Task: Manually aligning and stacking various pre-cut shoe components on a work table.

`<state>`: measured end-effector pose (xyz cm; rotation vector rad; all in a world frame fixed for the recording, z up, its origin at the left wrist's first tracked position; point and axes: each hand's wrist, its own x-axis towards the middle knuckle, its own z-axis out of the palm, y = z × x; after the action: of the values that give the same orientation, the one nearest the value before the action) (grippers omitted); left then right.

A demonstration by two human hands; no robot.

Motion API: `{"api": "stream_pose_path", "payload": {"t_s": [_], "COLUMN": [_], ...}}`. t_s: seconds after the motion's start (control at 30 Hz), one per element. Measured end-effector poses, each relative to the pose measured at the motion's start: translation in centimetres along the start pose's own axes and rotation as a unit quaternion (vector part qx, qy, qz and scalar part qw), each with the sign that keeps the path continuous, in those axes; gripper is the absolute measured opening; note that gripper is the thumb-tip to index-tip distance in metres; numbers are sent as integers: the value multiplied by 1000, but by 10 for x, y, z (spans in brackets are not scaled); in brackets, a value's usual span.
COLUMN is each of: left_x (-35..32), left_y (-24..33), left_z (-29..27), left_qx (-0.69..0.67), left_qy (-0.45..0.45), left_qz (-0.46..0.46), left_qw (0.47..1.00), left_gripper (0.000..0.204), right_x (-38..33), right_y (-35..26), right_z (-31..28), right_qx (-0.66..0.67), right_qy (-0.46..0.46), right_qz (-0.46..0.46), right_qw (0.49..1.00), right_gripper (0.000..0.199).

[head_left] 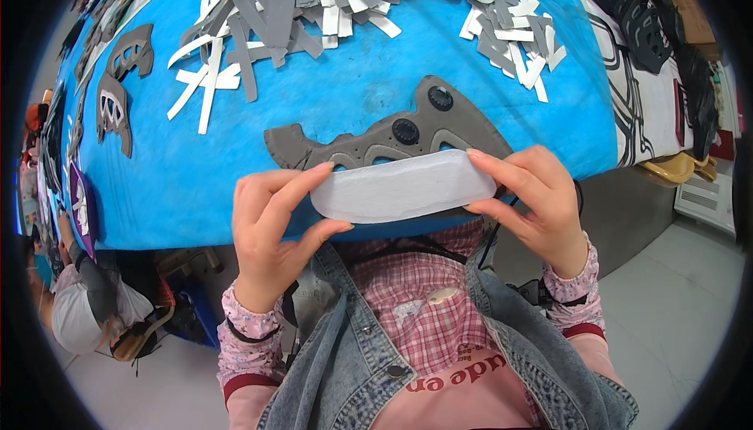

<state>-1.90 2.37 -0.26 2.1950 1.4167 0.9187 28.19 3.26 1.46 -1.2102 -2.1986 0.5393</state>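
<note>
Stretched between my two hands is a long white oval strip [404, 187] with rounded ends. My left hand [274, 214] pinches its left end, fingers on the upper edge and thumb below. At the other end, my right hand [537, 203] grips it the same way. Behind the strip lies a dark grey shoe-upper-like piece [376, 144] with curved cutouts and two round black dials, flat on the blue-covered table [345, 101]. The strip hides part of its near edge.
A heap of grey and white strips [274, 22] covers the far middle, and a smaller pile [518, 38] lies to its right. Similar grey cut pieces [114, 108] rest at left. Black pieces [639, 14] are stacked far right. A person [98, 304] sits at lower left.
</note>
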Motion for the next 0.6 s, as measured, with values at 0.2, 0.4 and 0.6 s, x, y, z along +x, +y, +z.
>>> {"api": "stream_pose_path", "payload": {"t_s": [0.2, 0.4, 0.6], "left_x": [5, 7, 8], "left_y": [-2, -6, -7], "left_z": [2, 1, 0], "left_qx": [41, 0, 8], "left_qy": [-14, -29, -47], "left_qz": [10, -11, -18], "left_qw": [999, 1000, 999], "left_gripper": [59, 58, 63], "right_x": [7, 7, 4], "right_y": [19, 24, 24], "right_z": [7, 9, 9], "right_qx": [-9, 14, 35], "right_qy": [13, 15, 17], "right_qz": [-19, 1, 23], "right_qw": [1000, 1000, 999], "right_gripper": [42, 41, 41]}}
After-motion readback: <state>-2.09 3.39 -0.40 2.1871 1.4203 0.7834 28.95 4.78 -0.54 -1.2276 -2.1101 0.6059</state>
